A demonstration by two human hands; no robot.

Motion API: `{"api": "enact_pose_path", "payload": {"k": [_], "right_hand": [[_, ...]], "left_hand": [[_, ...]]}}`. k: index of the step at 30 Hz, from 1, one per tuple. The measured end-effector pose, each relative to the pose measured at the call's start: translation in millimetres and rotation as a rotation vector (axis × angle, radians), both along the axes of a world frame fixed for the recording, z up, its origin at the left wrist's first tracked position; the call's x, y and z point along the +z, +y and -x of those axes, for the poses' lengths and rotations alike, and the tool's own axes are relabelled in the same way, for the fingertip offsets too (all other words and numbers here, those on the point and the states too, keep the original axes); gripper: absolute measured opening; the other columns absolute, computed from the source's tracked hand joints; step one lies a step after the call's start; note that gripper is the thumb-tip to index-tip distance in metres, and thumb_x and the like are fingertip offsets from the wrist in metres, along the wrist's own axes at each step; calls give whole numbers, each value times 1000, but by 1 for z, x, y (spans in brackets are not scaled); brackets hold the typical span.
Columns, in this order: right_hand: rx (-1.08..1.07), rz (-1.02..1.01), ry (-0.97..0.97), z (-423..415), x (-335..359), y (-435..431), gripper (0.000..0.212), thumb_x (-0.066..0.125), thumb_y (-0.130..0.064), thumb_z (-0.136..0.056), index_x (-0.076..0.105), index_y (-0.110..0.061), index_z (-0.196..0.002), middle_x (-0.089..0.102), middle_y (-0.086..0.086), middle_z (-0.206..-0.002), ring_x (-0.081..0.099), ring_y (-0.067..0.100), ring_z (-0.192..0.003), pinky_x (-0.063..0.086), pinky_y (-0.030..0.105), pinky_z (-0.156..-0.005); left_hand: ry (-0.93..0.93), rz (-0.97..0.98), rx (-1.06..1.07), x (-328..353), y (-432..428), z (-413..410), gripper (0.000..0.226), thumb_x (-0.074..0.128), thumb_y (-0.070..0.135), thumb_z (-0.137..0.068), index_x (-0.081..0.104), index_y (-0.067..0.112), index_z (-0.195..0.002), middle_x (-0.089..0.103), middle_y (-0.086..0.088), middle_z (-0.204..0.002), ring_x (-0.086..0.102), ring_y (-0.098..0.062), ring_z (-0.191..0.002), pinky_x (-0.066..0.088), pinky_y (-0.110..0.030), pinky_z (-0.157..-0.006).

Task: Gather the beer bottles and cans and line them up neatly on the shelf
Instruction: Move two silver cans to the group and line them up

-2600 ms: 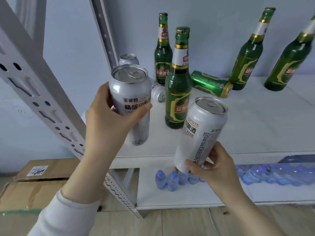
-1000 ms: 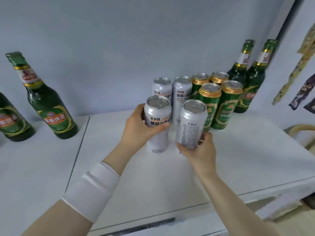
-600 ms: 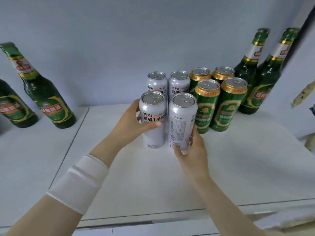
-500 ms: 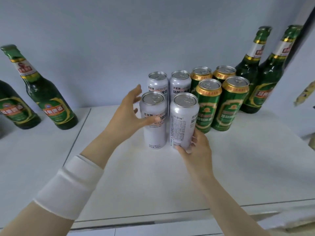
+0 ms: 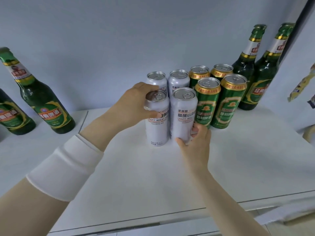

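Head view — left grip clasps one white can, right grip its neighbour — green cans alongside.

I read CRAFT WHEAT and 500ml on the front-left white can, and CRAFT W under Chinese characters on the front-right white can.

Pale blue wall behind; colourful strips (blurred) hang right.
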State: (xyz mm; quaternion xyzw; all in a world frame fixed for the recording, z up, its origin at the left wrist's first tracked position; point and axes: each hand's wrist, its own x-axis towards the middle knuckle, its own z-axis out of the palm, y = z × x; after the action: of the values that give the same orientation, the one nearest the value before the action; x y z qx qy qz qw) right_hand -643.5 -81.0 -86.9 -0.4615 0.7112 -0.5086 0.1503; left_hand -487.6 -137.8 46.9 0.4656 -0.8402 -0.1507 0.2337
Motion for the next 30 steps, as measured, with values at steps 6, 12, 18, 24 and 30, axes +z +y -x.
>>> {"api": "enact_pose_path", "payload": {"k": [6, 12, 18, 24, 30], "right_hand": [[-40, 32, -23, -6, -4, -5, 67, 76, -14, -70, 42, -6, -127, 44, 13, -122, 50, 30, -112, 44, 37, -92], [-53, 47, -41, -7, -7, -12, 59, 71, -6, -73, 44, -3, -126, 43, 15, -122, 53, 35, -110, 48, 49, -90], [-101, 30, -33, -9, -4, -18, 58, 71, -8, -74, 44, -5, -125, 43, 14, -121, 52, 35, -107, 47, 47, -89], [-120, 33, 12, -11, -3, -24, 59, 71, -5, -75, 43, -1, -126, 43, 19, -125, 48, 38, -114, 45, 46, -93], [-146, 24, 23, -15, 1, -26, 58, 69, -6, -76, 42, -2, -127, 43, 18, -128, 46, 35, -118, 45, 44, -93]], "left_hand": [[39, 31, -3, -6, -7, 1, 76, 78, 16, -68, 41, 14, -135, 40, -9, -135, 40, -19, -126, 40, -30, -103], [-68, 113, -28, -2, -13, 6, 63, 78, 16, -68, 52, 12, -126, 48, -10, -128, 48, -23, -116, 29, -12, -88], [-16, 147, -1, -6, -18, 12, 59, 76, 12, -69, 54, 12, -123, 51, -12, -124, 47, -27, -115, 29, -16, -88], [25, 160, -34, -5, -20, 11, 56, 77, 7, -67, 57, 7, -119, 53, -14, -120, 49, -26, -112, 29, -13, -86], [43, 167, -49, -7, -21, 11, 55, 76, 6, -67, 57, 5, -118, 53, -16, -120, 50, -26, -112, 28, -9, -85]]}}
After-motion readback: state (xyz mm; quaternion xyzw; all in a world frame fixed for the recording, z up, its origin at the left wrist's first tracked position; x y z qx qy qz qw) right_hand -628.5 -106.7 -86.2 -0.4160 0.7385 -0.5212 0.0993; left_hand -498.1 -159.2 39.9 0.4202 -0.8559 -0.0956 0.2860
